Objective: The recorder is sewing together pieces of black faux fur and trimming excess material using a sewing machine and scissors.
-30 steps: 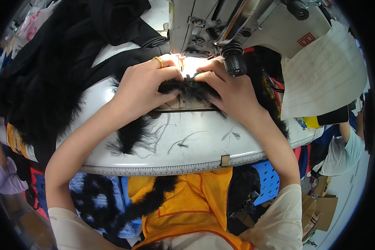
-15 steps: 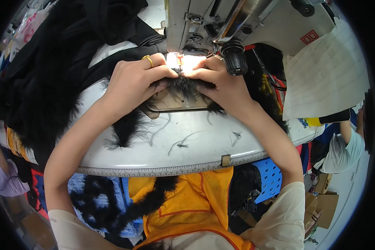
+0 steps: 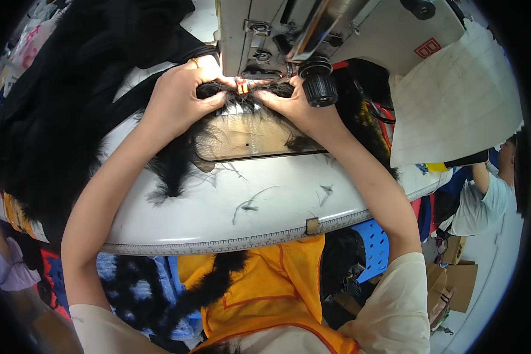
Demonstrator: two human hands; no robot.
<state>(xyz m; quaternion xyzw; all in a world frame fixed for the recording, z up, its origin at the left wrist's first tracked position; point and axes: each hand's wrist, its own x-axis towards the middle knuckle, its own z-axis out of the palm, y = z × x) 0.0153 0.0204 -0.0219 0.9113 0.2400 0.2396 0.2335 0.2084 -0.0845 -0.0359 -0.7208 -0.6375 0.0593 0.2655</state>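
Note:
A strip of black fluffy feather trim [image 3: 211,89] lies across the sewing machine's bed, under the lit needle area. On its left part my left hand [image 3: 182,94] is closed, thumb toward the needle. My right hand [image 3: 301,107] pinches the trim just right of the presser foot [image 3: 242,87]. Parts of the fingers of both hands are hidden behind the trim and the machine. The sewing machine [image 3: 253,35] rises directly beyond my hands, with a black knob [image 3: 318,82] above my right hand. Black fabric [image 3: 59,106] joins the fluff at the left.
Loose feather wisps [image 3: 251,206] lie on the white table [image 3: 159,221], whose front edge carries a measuring tape [image 3: 253,241]. A pale paper sheet [image 3: 454,106] hangs at the right. Black feather trim [image 3: 206,295] lies over my orange apron [image 3: 259,307]. Another person [image 3: 481,200] is at far right.
Both hands have moved farther in toward the machine and a little apart, baring more of the metal plate. The trim now bunches at the presser foot. The view has shifted slightly.

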